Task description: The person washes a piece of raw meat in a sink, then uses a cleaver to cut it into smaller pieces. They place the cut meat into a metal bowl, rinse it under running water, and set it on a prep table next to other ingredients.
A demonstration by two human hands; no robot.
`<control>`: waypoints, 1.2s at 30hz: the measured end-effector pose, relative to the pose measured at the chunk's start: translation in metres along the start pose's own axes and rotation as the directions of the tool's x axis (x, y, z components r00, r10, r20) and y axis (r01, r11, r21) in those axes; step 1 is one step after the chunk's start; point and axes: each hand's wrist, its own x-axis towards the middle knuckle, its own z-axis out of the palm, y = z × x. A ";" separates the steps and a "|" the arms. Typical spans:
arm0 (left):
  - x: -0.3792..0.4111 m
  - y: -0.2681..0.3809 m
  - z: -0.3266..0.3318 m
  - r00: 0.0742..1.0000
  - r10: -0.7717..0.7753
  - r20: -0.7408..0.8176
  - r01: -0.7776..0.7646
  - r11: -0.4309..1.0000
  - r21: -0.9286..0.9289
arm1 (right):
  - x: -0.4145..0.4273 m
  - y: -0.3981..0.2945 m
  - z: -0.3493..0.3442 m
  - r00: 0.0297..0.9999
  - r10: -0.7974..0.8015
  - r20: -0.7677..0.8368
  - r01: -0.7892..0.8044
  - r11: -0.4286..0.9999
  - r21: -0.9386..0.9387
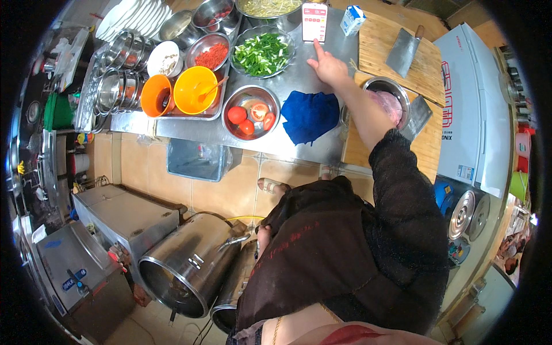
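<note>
With its index finger stretched out, my right hand (330, 69) reaches over the steel table (267, 82) to the lower edge of a lit smartphone (314, 21). The thumb stands apart from the finger, and nothing is held. Fingertip and phone meet or nearly meet; I cannot tell which. Below this hand lies a crumpled blue cloth (311, 116). My forearm passes over the side of a steel bowl of raw meat (390, 105). Low beside the dark apron (319, 241) is my left hand (264, 237), mostly hidden by the apron, so its grip is unclear.
Cleavers (404, 51) lie on wooden cutting boards (371, 39) at the right. A milk carton (353, 20) stands beside the phone. Bowls of tomatoes (246, 127) and chopped greens (262, 52) stand left, near orange containers (196, 89). A bin (196, 159) and steel barrels (189, 263) occupy the floor.
</note>
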 end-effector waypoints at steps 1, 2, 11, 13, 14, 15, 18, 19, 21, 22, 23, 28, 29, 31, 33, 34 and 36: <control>-0.002 0.003 0.000 1.000 -0.007 -0.001 0.007 1.000 0.012 | -0.009 -0.002 0.004 0.997 -0.039 -0.060 0.041 0.999 0.035; -0.003 0.007 0.001 1.000 -0.014 -0.003 0.014 1.000 0.024 | -0.021 -0.004 0.011 0.990 -0.076 -0.122 0.084 0.994 0.067; -0.090 0.112 -0.071 0.981 0.192 0.005 -0.192 0.981 -0.021 | -0.123 0.005 0.065 0.945 -0.281 -0.166 0.281 0.959 -0.023; -0.107 0.142 -0.073 0.993 0.070 0.097 -0.065 0.997 -0.049 | -0.122 0.008 0.067 0.941 -0.298 -0.160 0.312 0.948 0.070; -0.098 0.139 -0.066 0.970 0.213 0.119 -0.209 0.977 -0.047 | -0.123 0.006 0.067 0.921 -0.289 -0.262 0.327 0.938 0.116; -0.095 0.136 -0.055 0.969 0.122 0.216 -0.115 0.992 -0.045 | -0.122 0.005 0.067 0.925 -0.283 -0.253 0.325 0.935 0.142; -0.092 0.128 -0.015 0.927 0.282 0.248 -0.272 0.960 -0.074 | -0.114 0.005 0.072 0.899 -0.286 -0.332 0.371 0.901 0.226; -0.080 0.107 0.009 0.895 0.323 0.308 -0.311 0.946 -0.089 | -0.112 0.004 0.070 0.915 -0.262 -0.307 0.337 0.916 0.219; -0.064 0.101 0.037 0.837 0.320 0.444 -0.323 0.944 -0.071 | -0.111 0.002 0.070 0.941 -0.224 -0.254 0.277 0.941 0.197; -0.061 0.104 0.046 0.809 0.268 0.523 -0.299 0.954 -0.026 | -0.108 0.001 0.071 0.930 -0.233 -0.285 0.290 0.941 0.176; -0.058 0.105 0.052 0.775 0.211 0.596 -0.278 0.960 0.022 | -0.106 0.001 0.071 0.934 -0.241 -0.264 0.292 0.940 0.175; -0.063 0.151 0.048 0.756 -0.100 0.647 -0.054 0.975 0.215 | -0.101 0.008 0.068 0.922 -0.293 -0.254 0.337 0.930 0.148; -0.066 0.160 0.047 0.753 -0.136 0.643 -0.021 0.973 0.230 | -0.100 0.008 0.069 0.920 -0.304 -0.247 0.346 0.927 0.148; -0.063 0.156 0.053 0.752 -0.163 0.639 -0.004 0.968 0.251 | -0.098 0.007 0.068 0.916 -0.308 -0.256 0.353 0.923 0.154; -0.060 0.156 0.056 0.755 -0.142 0.640 -0.036 0.966 0.256 | -0.096 0.007 0.070 0.914 -0.300 -0.274 0.350 0.923 0.160; -0.061 0.159 0.055 0.775 -0.126 0.620 -0.036 0.970 0.242 | -0.096 0.008 0.072 0.913 -0.289 -0.287 0.344 0.924 0.164; -0.066 0.163 0.053 0.810 -0.096 0.579 -0.036 0.977 0.212 | -0.095 0.009 0.074 0.914 -0.271 -0.301 0.333 0.927 0.174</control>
